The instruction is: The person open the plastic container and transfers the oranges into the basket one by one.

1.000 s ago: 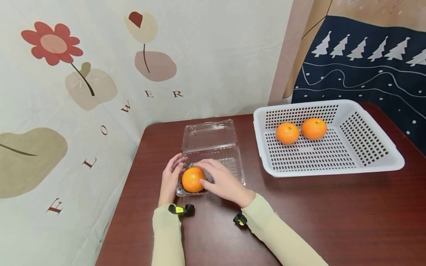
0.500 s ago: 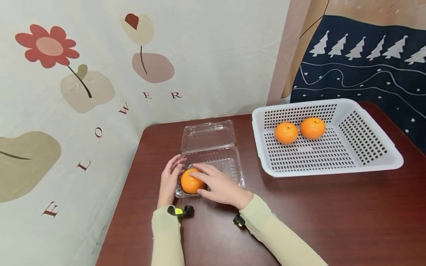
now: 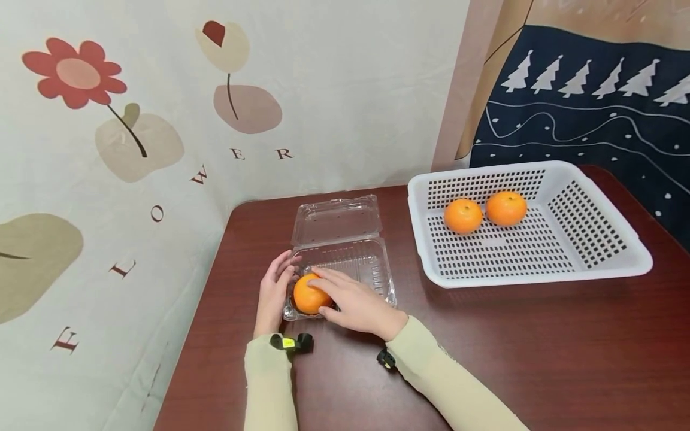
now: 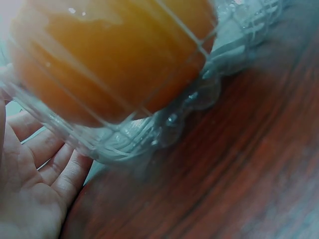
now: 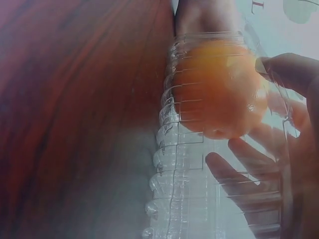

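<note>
An orange [image 3: 310, 296] sits in the near left corner of a clear plastic clamshell box [image 3: 366, 266] whose lid [image 3: 336, 219] lies folded back. My right hand [image 3: 358, 302] cups the orange from the right, fingers over its top and thumb at its near side. The right wrist view shows this hand's thumb at the edge of the orange [image 5: 219, 94], seen through the box's clear wall. My left hand [image 3: 274, 293] rests along the box's left side. In the left wrist view its fingers [image 4: 57, 164] extend straight beside the wall.
A white perforated basket [image 3: 507, 254] stands to the right on the dark red table [image 3: 517, 353]. It holds two more oranges, one on the left [image 3: 463, 216] and one on the right [image 3: 507, 208]. A patterned wall cover [image 3: 350, 90] rises behind the table.
My right hand has moved left over the orange, covering more of its top. The left hand stays at the box's side. The head view has shifted slightly.
</note>
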`<action>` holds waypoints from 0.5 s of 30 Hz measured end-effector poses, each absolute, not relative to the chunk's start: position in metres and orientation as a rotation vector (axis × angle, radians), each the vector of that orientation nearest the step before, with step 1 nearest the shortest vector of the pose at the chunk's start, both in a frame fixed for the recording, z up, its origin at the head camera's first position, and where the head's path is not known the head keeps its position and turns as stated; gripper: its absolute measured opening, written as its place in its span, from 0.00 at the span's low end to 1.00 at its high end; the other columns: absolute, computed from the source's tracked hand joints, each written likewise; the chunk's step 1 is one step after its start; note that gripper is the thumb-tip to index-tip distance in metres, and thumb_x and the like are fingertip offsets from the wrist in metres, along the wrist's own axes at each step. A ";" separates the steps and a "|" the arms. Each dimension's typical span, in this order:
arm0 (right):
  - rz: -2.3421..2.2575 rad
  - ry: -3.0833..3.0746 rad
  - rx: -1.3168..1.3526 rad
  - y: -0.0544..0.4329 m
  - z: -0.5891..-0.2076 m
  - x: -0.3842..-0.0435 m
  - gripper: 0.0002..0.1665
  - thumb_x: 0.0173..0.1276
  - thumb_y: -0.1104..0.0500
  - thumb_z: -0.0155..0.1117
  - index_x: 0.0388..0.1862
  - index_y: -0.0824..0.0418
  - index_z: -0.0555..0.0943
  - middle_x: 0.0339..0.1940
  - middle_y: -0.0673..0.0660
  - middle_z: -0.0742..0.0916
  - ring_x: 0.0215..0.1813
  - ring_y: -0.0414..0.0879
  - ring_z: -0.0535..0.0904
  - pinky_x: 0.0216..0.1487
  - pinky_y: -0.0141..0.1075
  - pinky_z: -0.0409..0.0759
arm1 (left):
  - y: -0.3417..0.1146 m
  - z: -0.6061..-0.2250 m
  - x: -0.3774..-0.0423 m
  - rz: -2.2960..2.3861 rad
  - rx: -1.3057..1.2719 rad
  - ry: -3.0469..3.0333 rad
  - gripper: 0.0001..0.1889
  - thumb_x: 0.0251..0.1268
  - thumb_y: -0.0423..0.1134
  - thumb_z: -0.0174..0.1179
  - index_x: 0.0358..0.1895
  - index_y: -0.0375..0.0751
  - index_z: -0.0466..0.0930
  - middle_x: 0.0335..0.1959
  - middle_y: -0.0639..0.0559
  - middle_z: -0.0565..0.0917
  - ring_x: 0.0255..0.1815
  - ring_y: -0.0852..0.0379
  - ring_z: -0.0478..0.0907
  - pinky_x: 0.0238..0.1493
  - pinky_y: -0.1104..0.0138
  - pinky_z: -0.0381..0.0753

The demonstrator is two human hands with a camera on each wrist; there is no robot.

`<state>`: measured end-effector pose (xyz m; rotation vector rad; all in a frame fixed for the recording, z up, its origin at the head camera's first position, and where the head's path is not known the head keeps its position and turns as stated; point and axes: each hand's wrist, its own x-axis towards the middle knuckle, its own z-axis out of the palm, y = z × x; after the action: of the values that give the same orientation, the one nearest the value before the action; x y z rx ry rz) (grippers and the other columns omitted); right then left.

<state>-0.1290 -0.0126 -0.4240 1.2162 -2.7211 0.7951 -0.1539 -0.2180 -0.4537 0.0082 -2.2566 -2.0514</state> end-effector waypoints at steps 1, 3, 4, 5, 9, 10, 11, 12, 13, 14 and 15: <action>0.806 -2.724 1.211 -0.013 -0.424 -0.129 0.30 0.62 0.48 0.55 0.64 0.49 0.64 0.69 0.50 0.61 0.67 0.43 0.57 0.58 0.41 0.66 | -0.217 -0.451 -0.152 -2.055 0.006 -2.258 0.21 0.66 0.36 0.48 0.62 0.44 0.64 0.54 0.44 0.74 0.52 0.46 0.70 0.53 0.62 0.70; 0.815 -2.725 1.199 -0.013 -0.425 -0.129 0.29 0.62 0.48 0.55 0.62 0.50 0.65 0.68 0.49 0.62 0.66 0.42 0.58 0.58 0.40 0.66 | -0.215 -0.447 -0.150 -2.053 0.006 -2.265 0.21 0.66 0.36 0.48 0.63 0.42 0.63 0.55 0.43 0.74 0.52 0.44 0.70 0.53 0.61 0.70; 0.819 -2.725 1.194 -0.013 -0.425 -0.129 0.28 0.62 0.48 0.55 0.61 0.50 0.65 0.67 0.49 0.63 0.65 0.42 0.59 0.58 0.40 0.67 | -0.214 -0.445 -0.149 -2.045 0.006 -2.274 0.21 0.67 0.36 0.47 0.63 0.42 0.63 0.55 0.42 0.73 0.52 0.44 0.69 0.53 0.62 0.70; 0.820 -2.723 1.187 -0.014 -0.426 -0.129 0.28 0.62 0.49 0.55 0.61 0.50 0.66 0.67 0.49 0.63 0.65 0.42 0.59 0.58 0.39 0.67 | -0.214 -0.444 -0.149 -2.039 0.009 -2.282 0.21 0.67 0.36 0.47 0.63 0.42 0.62 0.55 0.42 0.73 0.52 0.44 0.69 0.52 0.63 0.70; 0.849 -2.704 1.144 -0.014 -0.426 -0.131 0.26 0.60 0.49 0.58 0.57 0.52 0.67 0.61 0.49 0.68 0.60 0.41 0.65 0.55 0.37 0.70 | -0.213 -0.442 -0.149 -2.033 0.019 -2.289 0.21 0.67 0.36 0.47 0.63 0.42 0.62 0.55 0.42 0.73 0.52 0.45 0.69 0.52 0.64 0.70; 0.857 -2.700 1.133 -0.014 -0.427 -0.131 0.26 0.60 0.48 0.58 0.56 0.52 0.67 0.59 0.50 0.69 0.57 0.41 0.67 0.53 0.37 0.71 | -0.213 -0.443 -0.149 -2.030 0.015 -2.288 0.21 0.67 0.35 0.47 0.63 0.42 0.62 0.55 0.42 0.73 0.52 0.45 0.70 0.52 0.63 0.70; 0.869 -2.695 1.122 -0.014 -0.427 -0.131 0.25 0.59 0.48 0.59 0.54 0.52 0.67 0.57 0.49 0.69 0.54 0.41 0.69 0.50 0.36 0.72 | -0.213 -0.443 -0.149 -2.031 0.012 -2.285 0.21 0.67 0.35 0.48 0.63 0.42 0.63 0.55 0.42 0.73 0.52 0.45 0.70 0.52 0.61 0.70; 0.879 -2.693 1.112 -0.014 -0.428 -0.131 0.26 0.58 0.48 0.60 0.54 0.52 0.67 0.55 0.49 0.70 0.51 0.41 0.70 0.48 0.35 0.73 | -0.213 -0.443 -0.149 -2.030 0.011 -2.283 0.21 0.66 0.35 0.48 0.63 0.41 0.63 0.55 0.42 0.73 0.52 0.45 0.70 0.52 0.60 0.70; 0.886 -2.693 1.105 -0.015 -0.428 -0.131 0.26 0.57 0.48 0.61 0.54 0.51 0.67 0.54 0.49 0.69 0.49 0.41 0.71 0.45 0.35 0.74 | -0.214 -0.444 -0.149 -2.027 0.007 -2.280 0.21 0.66 0.35 0.48 0.62 0.41 0.63 0.55 0.41 0.73 0.52 0.45 0.70 0.52 0.59 0.70; 0.887 -2.694 1.102 -0.015 -0.428 -0.131 0.27 0.57 0.48 0.61 0.55 0.51 0.67 0.53 0.49 0.69 0.46 0.40 0.72 0.43 0.34 0.75 | -0.214 -0.444 -0.149 -2.025 0.001 -2.278 0.21 0.66 0.35 0.47 0.63 0.40 0.63 0.55 0.41 0.73 0.52 0.45 0.70 0.52 0.59 0.70; 0.890 -2.698 1.102 -0.015 -0.429 -0.131 0.28 0.57 0.48 0.61 0.56 0.50 0.66 0.52 0.49 0.68 0.44 0.40 0.72 0.40 0.34 0.75 | -0.214 -0.445 -0.150 -2.024 -0.003 -2.275 0.21 0.67 0.34 0.47 0.62 0.40 0.63 0.55 0.41 0.74 0.51 0.45 0.70 0.52 0.59 0.70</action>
<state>-0.1312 -0.0149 -0.4286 1.1024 -2.6982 0.8902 -0.1497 -0.2145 -0.4450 -0.0031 -2.2748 -2.0244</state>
